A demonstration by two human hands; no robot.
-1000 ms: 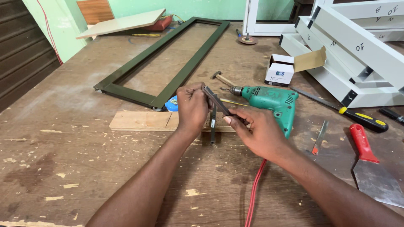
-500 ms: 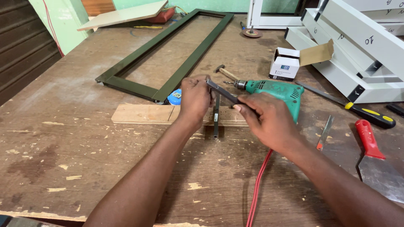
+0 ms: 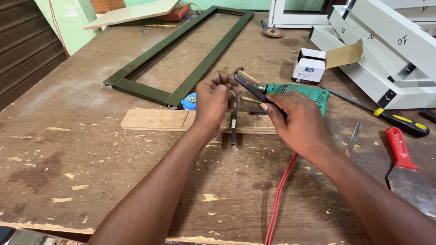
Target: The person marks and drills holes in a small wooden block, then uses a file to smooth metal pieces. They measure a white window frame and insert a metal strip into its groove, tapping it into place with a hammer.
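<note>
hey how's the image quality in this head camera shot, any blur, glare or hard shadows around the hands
Head view: sharp and evenly lit, no motion blur on the left hand or right hand; shadows under the forearms on the worn brown wooden workbench are soft; the white metal frame sections at top right are bright, with mild glare; straight edges bow slightly toward the corners, a wide-angle effect.

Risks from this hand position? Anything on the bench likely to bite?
1. Both hands pinch one thin dark metal strip in the air; the left hand and right hand fingertips sit on its edges, so a slip may nick them.
2. The green drill lies right behind the right hand, bit end toward the fingers.
3. The red cord runs under the right wrist; a forearm move might snag it and drag the drill.
</note>
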